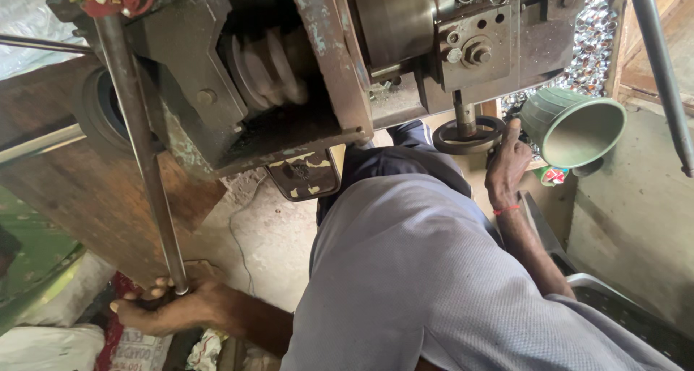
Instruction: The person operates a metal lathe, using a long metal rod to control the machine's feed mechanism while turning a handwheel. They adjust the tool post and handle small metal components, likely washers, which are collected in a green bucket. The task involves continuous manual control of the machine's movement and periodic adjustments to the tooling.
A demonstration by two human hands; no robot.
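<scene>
My left hand [170, 309] is at the lower left, closed around the lower end of a long steel lever rod [137, 136] that runs up to the top of an old, worn metal machine [318, 74]. My right hand [506, 167], with a red thread round the wrist, grips the rim of a small black handwheel [463, 136] on a spindle under the machine's right side. My grey shirt and dark trousers fill the middle of the view.
A green plastic funnel-shaped cup [575, 129] lies beside my right hand. Behind it sits a heap of several small shiny metal pieces [596, 45]. A stepped pulley [267, 67] shows inside the machine. A thin steel pole [661, 67] stands at the right, sacks [50, 346] at the lower left.
</scene>
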